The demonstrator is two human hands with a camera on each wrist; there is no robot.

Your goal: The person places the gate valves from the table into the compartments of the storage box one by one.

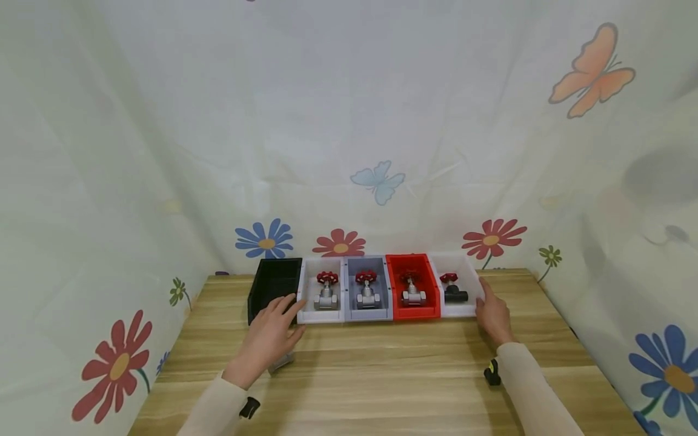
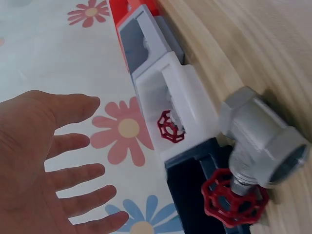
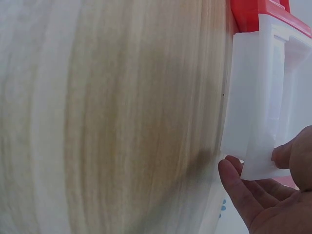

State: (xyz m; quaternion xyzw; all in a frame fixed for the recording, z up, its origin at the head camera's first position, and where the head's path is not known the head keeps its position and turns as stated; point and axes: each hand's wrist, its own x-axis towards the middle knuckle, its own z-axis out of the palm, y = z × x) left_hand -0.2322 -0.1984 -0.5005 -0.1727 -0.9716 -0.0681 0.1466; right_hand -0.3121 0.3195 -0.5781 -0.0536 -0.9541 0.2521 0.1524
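My right hand (image 1: pixel 493 312) pinches the side wall of the rightmost white bin (image 3: pixel 251 97), thumb inside and fingers outside. In that bin lies a black valve (image 1: pixel 455 295) with a red handwheel. My left hand (image 1: pixel 271 333) is over the front of the black bin (image 1: pixel 272 321), fingers spread and holding nothing in the left wrist view. A loose silver gate valve (image 2: pixel 261 134) with a red handwheel lies on the table before the black bin, mostly hidden by the left hand in the head view.
Between the end bins stand another white bin (image 1: pixel 322 317), a grey bin (image 1: pixel 369 314) and a red bin (image 1: pixel 417 312), each with a silver valve and red handwheel. The row backs onto a flowered curtain (image 1: pixel 327 121) along the wooden table (image 1: pixel 392 375).
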